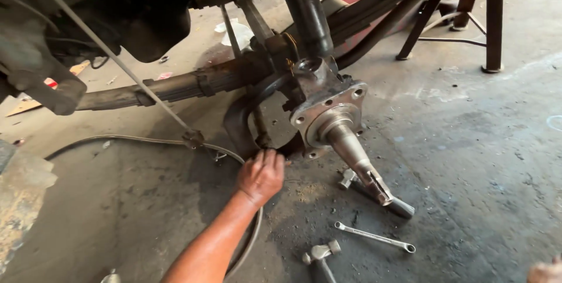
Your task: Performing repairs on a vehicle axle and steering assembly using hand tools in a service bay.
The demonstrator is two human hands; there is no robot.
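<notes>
Workshop floor [468,160]: grey concrete, oil-stained, gritty w/ dark debris; a vehicle's underside fills the upper left. Stub axle [351,145], bare and tapered w/ threaded tip, juts down-right from its flanged knuckle [328,104] at centre frame, hanging clear above the floor. Behind it a curved backing plate [246,122], dark and rusty. Left hand [261,174] reaches in at the plate's lower edge, beside the knuckle's underside; fingers curled onto something there, but what they pinch is hidden – cannot tell. Right hand [544,271]: only a sliver at the lower right corner, grip not readable.

Judgement, for working well here: keep the wrist low and clear of the axle threads; feel for the fastener squarely before loading it, since sight of it is blocked.

Outward: leaf spring [175,87] runs left from the knuckle; a hose [146,140] loops over the floor below it. On the floor near the axle tip: a socket bar [398,205], a ring spanner [374,237], a hammer [319,255]. Stand legs [492,25] upper right.
</notes>
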